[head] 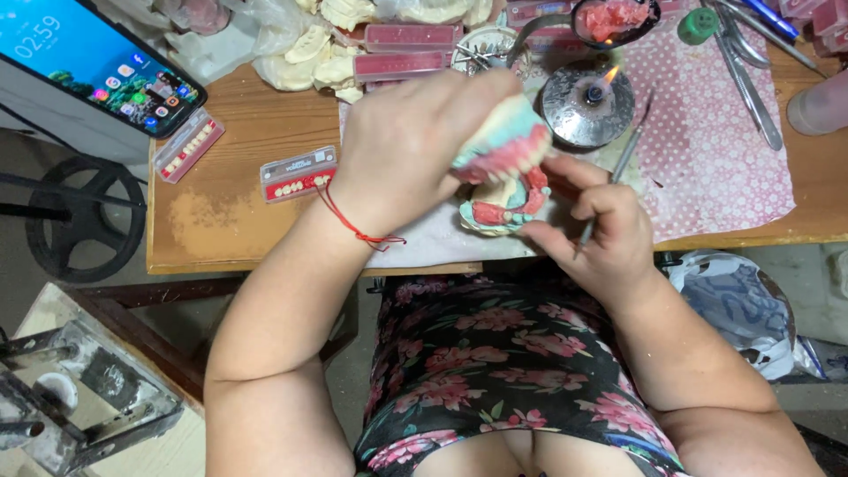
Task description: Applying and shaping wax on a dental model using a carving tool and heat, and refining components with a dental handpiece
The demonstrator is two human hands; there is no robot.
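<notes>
The left hand (411, 146) has its fingers curled tight around the upper half of a plaster jaw model with pink wax gums (505, 168), tipping it open, probably to expose the teeth. The right hand (596, 234) pinches a thin metal wax tool (618, 168) pen-style, near the small lit spirit burner (587, 104) on the wooden table (238, 185).

Two hands (415, 141) (601, 234), two tooth cards (299, 174) (188, 146), one lit burner (587, 104), one phone (97, 57).

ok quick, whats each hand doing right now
left hand: closed on the upper dental cast
right hand: closed, holding a thin metal tool and touching the lower dental cast
</notes>
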